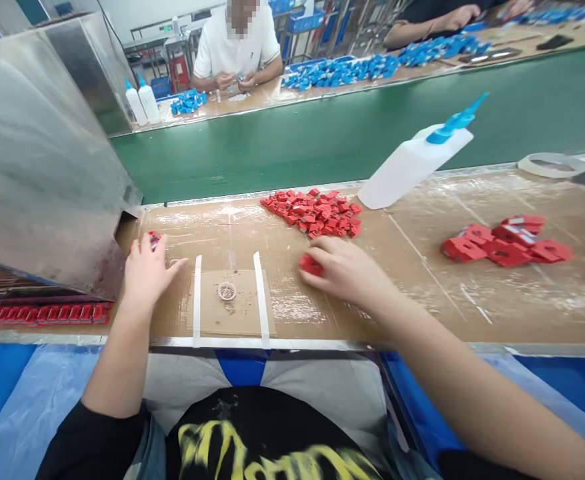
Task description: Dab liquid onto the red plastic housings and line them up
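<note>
My left hand (145,270) is over the cardboard-topped bench beside the metal housing, its thumb spread away from the fingers. Just at those fingertips lies a small red plastic part (155,237), partly hidden by them. My right hand (347,272) has its fingers closed round another red plastic part (311,265), in front of a pile of red plastic parts (317,212). Between my hands, a small round cup (227,291) with tiny contents sits on a cardboard square (242,320) edged by two white strips.
A metal housing (47,160) stands at left, with a row of red parts (49,313) by its base. A white squeeze bottle (409,167) leans behind the bench; more red parts (507,241) and a tape roll (552,165) are right. Co-workers sit across the green belt (272,147).
</note>
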Demonstrator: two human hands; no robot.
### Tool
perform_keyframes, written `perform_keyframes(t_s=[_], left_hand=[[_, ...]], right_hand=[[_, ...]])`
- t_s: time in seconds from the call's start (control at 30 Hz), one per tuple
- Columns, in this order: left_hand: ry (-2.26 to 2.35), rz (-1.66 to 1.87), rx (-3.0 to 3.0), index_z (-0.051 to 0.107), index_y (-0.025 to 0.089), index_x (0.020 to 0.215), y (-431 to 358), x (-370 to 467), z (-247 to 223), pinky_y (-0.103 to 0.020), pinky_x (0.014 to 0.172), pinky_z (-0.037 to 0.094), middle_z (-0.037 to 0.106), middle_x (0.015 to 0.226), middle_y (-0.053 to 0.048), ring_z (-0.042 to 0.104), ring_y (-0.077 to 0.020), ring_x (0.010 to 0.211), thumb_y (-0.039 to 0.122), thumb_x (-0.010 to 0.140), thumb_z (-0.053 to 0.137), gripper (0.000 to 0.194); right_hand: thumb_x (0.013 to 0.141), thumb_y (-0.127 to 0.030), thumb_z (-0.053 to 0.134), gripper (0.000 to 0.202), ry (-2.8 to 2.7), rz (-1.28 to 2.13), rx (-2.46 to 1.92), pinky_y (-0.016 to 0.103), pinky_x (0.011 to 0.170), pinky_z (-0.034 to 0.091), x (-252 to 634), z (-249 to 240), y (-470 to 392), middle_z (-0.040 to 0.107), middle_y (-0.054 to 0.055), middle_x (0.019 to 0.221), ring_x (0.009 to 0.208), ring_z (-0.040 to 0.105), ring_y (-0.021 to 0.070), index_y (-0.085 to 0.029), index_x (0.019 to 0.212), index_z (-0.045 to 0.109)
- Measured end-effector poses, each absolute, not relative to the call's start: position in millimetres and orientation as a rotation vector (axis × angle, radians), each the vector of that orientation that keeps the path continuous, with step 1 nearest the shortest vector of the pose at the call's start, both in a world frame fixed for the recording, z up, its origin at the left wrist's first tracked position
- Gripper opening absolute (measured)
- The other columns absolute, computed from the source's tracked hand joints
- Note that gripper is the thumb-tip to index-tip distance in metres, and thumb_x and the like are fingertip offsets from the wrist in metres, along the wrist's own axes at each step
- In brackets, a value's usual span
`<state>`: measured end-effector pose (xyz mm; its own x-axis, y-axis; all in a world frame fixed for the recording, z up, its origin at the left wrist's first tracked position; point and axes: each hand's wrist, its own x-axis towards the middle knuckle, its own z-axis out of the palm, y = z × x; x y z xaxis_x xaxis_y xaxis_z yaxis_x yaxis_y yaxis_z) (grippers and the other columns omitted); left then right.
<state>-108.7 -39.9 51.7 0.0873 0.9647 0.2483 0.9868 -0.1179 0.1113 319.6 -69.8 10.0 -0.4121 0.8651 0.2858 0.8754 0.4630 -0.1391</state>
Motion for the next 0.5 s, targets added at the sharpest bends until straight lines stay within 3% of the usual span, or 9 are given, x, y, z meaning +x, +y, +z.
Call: perform_keyframes(t_s=[0.1, 0.2, 0.37, 0.43, 0.5], left_hand=[[-2.29, -0.28, -2.123, 0.045, 0.024, 0.162, -41, -145, 40, -0.068, 0.112, 0.044, 0.033, 0.169, -0.027, 0.041, -0.056, 0.149, 0.077, 0.087, 0.062, 0.094], [-2.32, -0.302, -2.181, 0.043, 0.03, 0.163, -23, -151, 30, -0.066, 0.115, 0.043, 0.032, 0.171, -0.022, 0.045, -0.0537, 0.148, 0.074, 0.089, 0.061, 0.088], [-1.958, -0.429, -2.582, 0.062, 0.034, 0.149, 27, -121, 34, -0.054, 0.12, 0.044, 0.051, 0.162, -0.008, 0.055, -0.0387, 0.141, 0.056, 0.092, 0.064, 0.061], [-1.684, -0.444, -2.852, 0.067, 0.033, 0.144, 44, -108, 41, -0.049, 0.123, 0.042, 0.054, 0.159, -0.006, 0.055, -0.0322, 0.142, 0.051, 0.095, 0.062, 0.053], [-1.369, -0.358, -3.09, 0.072, 0.032, 0.136, 57, -97, 50, -0.047, 0.124, 0.039, 0.059, 0.153, -0.005, 0.054, -0.0297, 0.143, 0.052, 0.095, 0.063, 0.046]], right_hand=[[0.092, -0.041, 0.065, 0.031, -2.198, -0.399, -1.755, 0.05, 0.079, 0.047, 386, -5, -88, 0.07, 0.027, 0.114, 0.1, 0.065, 0.0387, -0.016, 0.109, 0.073], [0.093, -0.047, 0.068, 0.049, -1.944, -0.485, -1.741, 0.054, 0.087, 0.048, 395, 6, -91, 0.068, 0.029, 0.125, 0.114, 0.063, 0.0431, -0.016, 0.13, 0.069], [0.099, -0.043, 0.063, 0.03, -2.03, 0.056, -1.219, 0.052, 0.104, 0.05, 302, 52, -54, 0.071, 0.016, 0.121, 0.118, 0.064, 0.0321, -0.022, 0.119, 0.072], [0.101, -0.043, 0.061, 0.027, -2.055, 0.295, -1.067, 0.046, 0.101, 0.051, 263, 59, -33, 0.072, 0.012, 0.117, 0.113, 0.066, 0.0276, -0.022, 0.113, 0.073], [0.102, -0.044, 0.058, 0.029, -2.078, 0.529, -0.956, 0.037, 0.087, 0.051, 234, 56, -16, 0.074, 0.009, 0.106, 0.098, 0.067, 0.022, -0.02, 0.107, 0.072]])
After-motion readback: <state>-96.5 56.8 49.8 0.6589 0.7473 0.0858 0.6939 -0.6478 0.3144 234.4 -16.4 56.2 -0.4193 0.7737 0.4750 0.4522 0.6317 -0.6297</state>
